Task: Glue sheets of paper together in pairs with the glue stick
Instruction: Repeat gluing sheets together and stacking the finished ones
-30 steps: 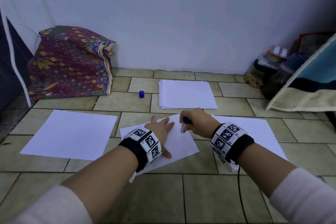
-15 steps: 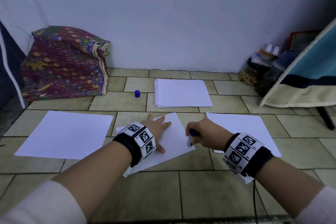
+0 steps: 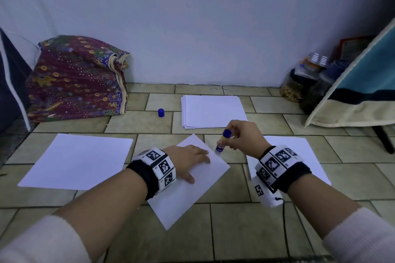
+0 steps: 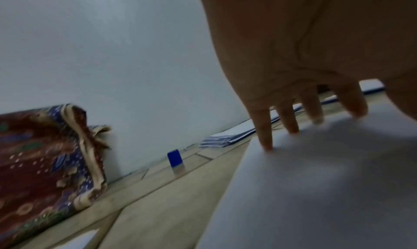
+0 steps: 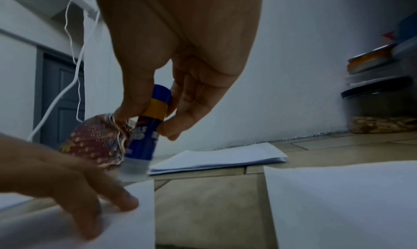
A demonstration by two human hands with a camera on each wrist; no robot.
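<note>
My left hand (image 3: 188, 161) lies flat on the middle sheet (image 3: 205, 179); my right hand (image 3: 242, 136) pinches the glue stick (image 3: 222, 142) at its 1 o'clock edge; pushing sideways may crumple the paper.

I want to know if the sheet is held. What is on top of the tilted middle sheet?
The left hand rests flat on the middle sheet. The glue stick tip seems at its far edge; contact is unclear.
</note>
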